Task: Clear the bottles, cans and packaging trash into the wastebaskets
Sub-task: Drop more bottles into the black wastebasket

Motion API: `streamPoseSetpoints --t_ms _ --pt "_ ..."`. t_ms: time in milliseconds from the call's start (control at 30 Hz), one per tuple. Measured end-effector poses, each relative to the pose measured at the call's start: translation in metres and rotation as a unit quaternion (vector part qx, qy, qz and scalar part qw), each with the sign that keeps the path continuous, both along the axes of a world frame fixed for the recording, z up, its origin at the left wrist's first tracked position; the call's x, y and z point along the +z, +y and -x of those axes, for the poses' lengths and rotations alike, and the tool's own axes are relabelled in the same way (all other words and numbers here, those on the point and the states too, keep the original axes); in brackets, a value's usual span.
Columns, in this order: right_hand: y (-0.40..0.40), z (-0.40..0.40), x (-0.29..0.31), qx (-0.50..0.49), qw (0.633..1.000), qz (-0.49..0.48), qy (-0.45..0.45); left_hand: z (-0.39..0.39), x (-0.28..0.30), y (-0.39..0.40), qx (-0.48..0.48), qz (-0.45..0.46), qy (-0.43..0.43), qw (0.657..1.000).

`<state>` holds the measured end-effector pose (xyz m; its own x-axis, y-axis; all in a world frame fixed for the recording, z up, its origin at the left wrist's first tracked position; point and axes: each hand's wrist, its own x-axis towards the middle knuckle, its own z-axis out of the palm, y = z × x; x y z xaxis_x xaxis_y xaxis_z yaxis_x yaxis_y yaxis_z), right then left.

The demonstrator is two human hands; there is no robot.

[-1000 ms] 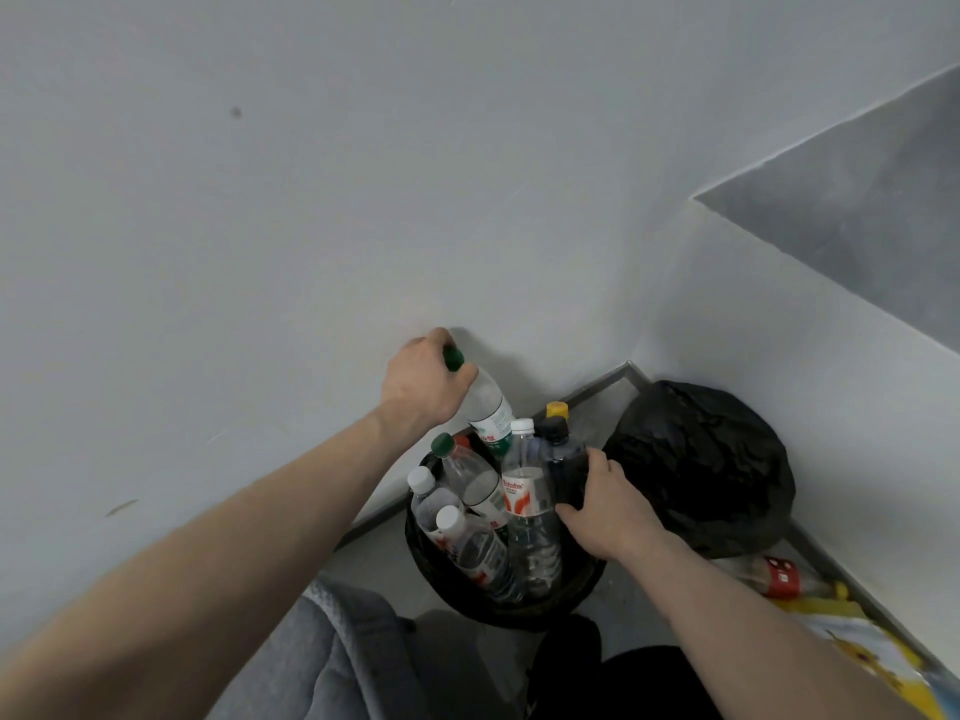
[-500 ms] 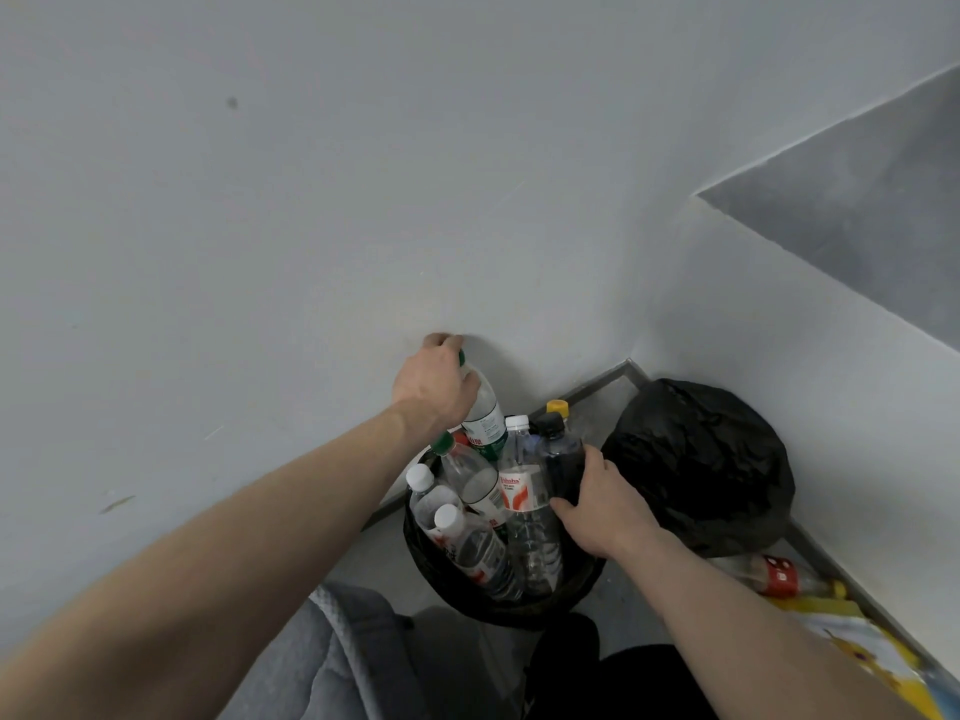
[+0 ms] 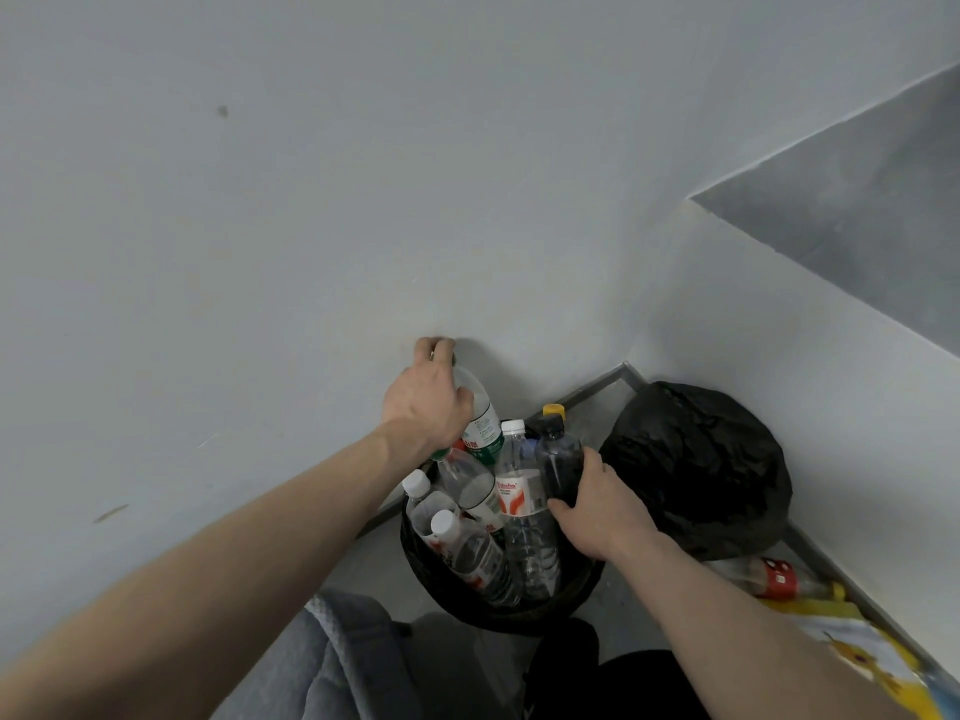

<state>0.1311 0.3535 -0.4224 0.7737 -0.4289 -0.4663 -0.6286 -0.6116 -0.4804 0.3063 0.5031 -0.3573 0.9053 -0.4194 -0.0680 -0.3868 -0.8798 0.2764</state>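
The left hand (image 3: 428, 402) grips a green-labelled water bottle (image 3: 480, 415) by its neck at the wastebasket's (image 3: 519, 613) 11 o'clock rim; the right hand (image 3: 597, 509) grips a dark bottle (image 3: 558, 465) at 2 o'clock. Best to wedge each bottle base-first into gaps, since the basket looks nearly full and they may topple out.

left hand (image 3: 426, 402) | green-label bottle (image 3: 480, 420) pushed lower, more upright (cap now hidden)

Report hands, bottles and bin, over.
Left hand grips green-label bottle by its top. Right hand holds dark bottle. Wastebasket crammed with upright bottles. Red-label bottle on floor.
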Motion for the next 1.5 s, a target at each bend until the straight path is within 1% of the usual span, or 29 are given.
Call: streamPoseSetpoints --t_ms 200,500,667,800,1033,1233,1300,1367,1433,1500 --pt "-0.001 0.0 -0.001 -0.012 1.0 0.004 0.012 0.004 -0.001 0.006 0.011 -0.004 -0.005 1.0" --pt "0.0 -0.001 0.007 -0.015 1.0 0.007 0.012 0.01 0.006 0.016 0.017 -0.006 0.046 0.999" --pt "-0.001 0.011 0.033 -0.025 0.999 0.03 0.006 0.031 0.024 0.029 0.007 -0.019 0.056 0.998" --pt "-0.003 0.032 0.063 -0.03 0.997 0.069 -0.016 0.058 0.044 0.041 -0.004 -0.02 0.06 0.998" --pt "-0.015 0.104 0.125 -0.052 0.991 0.104 -0.059 0.12 0.098 0.037 -0.103 0.017 0.017 0.994" --pt "-0.038 0.205 0.167 -0.06 0.978 0.186 -0.072 0.193 0.14 -0.004 -0.22 0.078 -0.031 0.972" --pt "-0.044 0.24 0.174 -0.08 0.972 0.21 -0.072 0.219 0.144 -0.021 -0.258 0.098 -0.042 0.96" --pt "-0.047 0.272 0.173 -0.111 0.969 0.214 -0.059 0.242 0.139 -0.035 -0.283 0.107 -0.031 0.953" --pt "-0.049 0.298 0.166 -0.151 0.968 0.195 -0.039 0.262 0.125 -0.045 -0.293 0.107 -0.018 0.95" --pt "-0.049 0.315 0.16 -0.208 0.963 0.165 -0.055 0.276 0.103 -0.053 -0.296 0.101 -0.002 0.95"
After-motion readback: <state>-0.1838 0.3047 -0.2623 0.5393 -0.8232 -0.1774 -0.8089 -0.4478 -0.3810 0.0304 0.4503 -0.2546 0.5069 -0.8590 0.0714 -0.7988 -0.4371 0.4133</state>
